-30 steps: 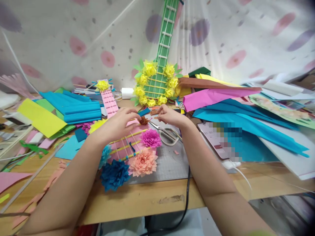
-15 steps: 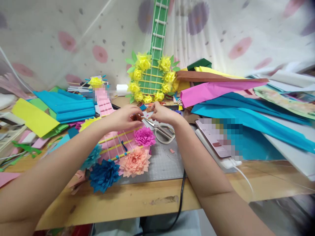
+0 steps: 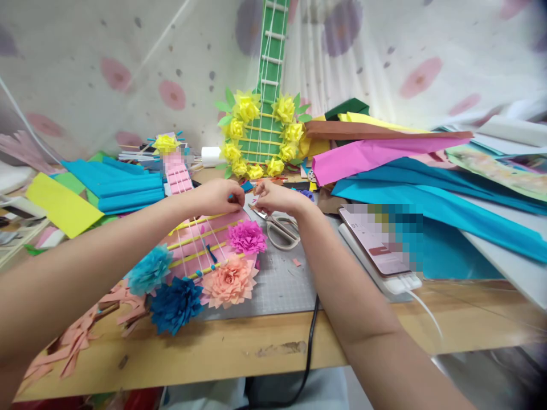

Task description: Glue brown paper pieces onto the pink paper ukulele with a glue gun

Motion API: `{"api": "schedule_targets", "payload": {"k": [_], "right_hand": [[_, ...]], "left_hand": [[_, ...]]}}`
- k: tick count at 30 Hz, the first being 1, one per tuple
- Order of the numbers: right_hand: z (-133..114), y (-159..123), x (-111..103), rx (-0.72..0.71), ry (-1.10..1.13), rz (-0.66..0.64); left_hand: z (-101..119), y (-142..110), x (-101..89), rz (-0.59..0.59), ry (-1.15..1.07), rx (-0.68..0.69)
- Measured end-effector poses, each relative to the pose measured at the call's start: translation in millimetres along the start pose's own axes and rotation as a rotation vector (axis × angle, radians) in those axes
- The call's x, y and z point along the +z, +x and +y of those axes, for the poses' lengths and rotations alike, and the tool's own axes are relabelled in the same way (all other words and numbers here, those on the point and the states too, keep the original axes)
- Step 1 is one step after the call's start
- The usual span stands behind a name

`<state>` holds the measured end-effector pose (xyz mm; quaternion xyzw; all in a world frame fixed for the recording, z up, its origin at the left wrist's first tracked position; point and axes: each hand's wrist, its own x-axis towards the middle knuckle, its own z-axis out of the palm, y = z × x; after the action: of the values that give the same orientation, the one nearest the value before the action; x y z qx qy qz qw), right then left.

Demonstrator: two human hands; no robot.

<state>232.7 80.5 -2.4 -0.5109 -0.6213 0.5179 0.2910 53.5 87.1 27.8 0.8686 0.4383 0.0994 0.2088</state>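
Observation:
My left hand (image 3: pixel 220 196) is closed with curled fingers over the upper edge of a pink paper guitar (image 3: pixel 200 242). A dark brown bit shows within its curl, mostly hidden. Facing it, my right hand (image 3: pixel 276 199) pinches thumb and fingers together; what they hold is too small to name. Under the right hand lie scissors (image 3: pixel 284 232), blades pointing toward the left hand. Paper flowers ring the guitar: magenta (image 3: pixel 247 237), peach (image 3: pixel 229 280), dark blue (image 3: pixel 176 304) and light blue (image 3: pixel 149 269).
A green paper guitar (image 3: pixel 270 105) with yellow flowers stands at the back. Folded crepe paper (image 3: pixel 405 196) is piled on the right beside a phone (image 3: pixel 376 239). Peach paper scraps (image 3: pixel 81 336) lie front left. A grey cutting mat (image 3: pixel 282 285) lies beneath the guitar; a black cable (image 3: pixel 311 341) crosses the table edge.
My left hand has curled its fingers further in, covering most of the brown paper seen before. My right hand has dropped slightly. The left forearm has shifted, uncovering the peach scraps.

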Motion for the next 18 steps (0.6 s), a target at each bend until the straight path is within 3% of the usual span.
{"api": "schedule_targets", "payload": {"k": [5, 10, 18], "right_hand": [[-3, -1, 8, 0.037, 0.014, -0.070], [-10, -4, 13, 0.010, -0.063, -0.164], [-8, -1, 20, 0.003, -0.050, -0.120]], "left_hand": [[-1, -1, -3.2, -0.001, 0.066, 0.013], [0, -2, -5.8, -0.079, 0.228, 0.062], [-1, -2, -7.8, -0.101, 0.303, 0.079]]}}
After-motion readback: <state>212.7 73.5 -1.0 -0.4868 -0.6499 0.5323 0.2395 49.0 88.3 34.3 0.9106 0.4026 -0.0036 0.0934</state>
